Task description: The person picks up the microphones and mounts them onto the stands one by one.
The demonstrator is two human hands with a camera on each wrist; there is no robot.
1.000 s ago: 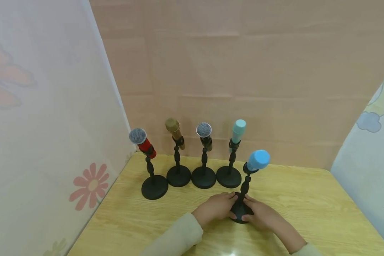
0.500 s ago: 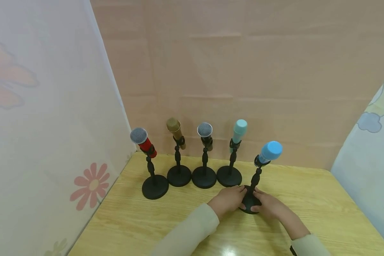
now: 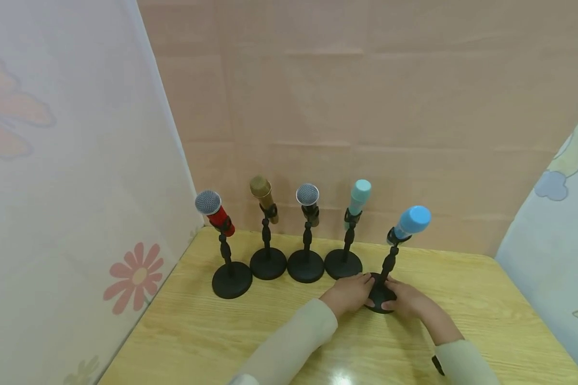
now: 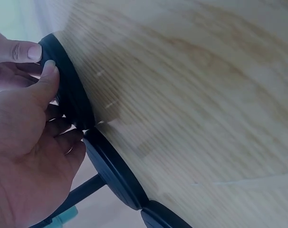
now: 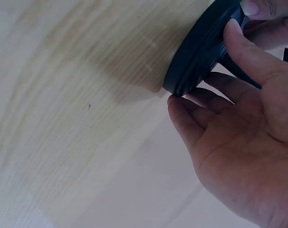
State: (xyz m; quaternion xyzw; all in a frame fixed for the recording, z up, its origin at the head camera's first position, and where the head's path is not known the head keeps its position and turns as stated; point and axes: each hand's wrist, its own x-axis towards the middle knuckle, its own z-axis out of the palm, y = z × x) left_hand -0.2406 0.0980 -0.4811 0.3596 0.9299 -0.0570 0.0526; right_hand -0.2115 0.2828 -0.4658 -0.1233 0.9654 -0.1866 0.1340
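Note:
A blue microphone (image 3: 414, 219) tilts in the clip of a black tabletop microphone stand (image 3: 389, 262). My left hand (image 3: 349, 293) grips the left side of the stand's round base (image 4: 70, 88), thumb on top. From the other side my right hand (image 3: 409, 301) grips the same base, its thumb also on top and its fingers at the rim (image 5: 194, 52). Just left of it stands a teal microphone (image 3: 360, 195) on its own stand. In the left wrist view the two bases lie edge to edge; whether they touch I cannot tell.
Further left along the back stand a silver-headed black microphone (image 3: 307, 195), a gold one (image 3: 261, 187) and a red one (image 3: 218, 215), each on a black stand. A tan backdrop (image 3: 318, 107) rises behind the wooden table (image 3: 197, 331). Printed panels flank it.
Both hands have moved the blue microphone's stand away from me and to the right, so its base has come up beside the teal microphone's base. The other stands have stayed in place.

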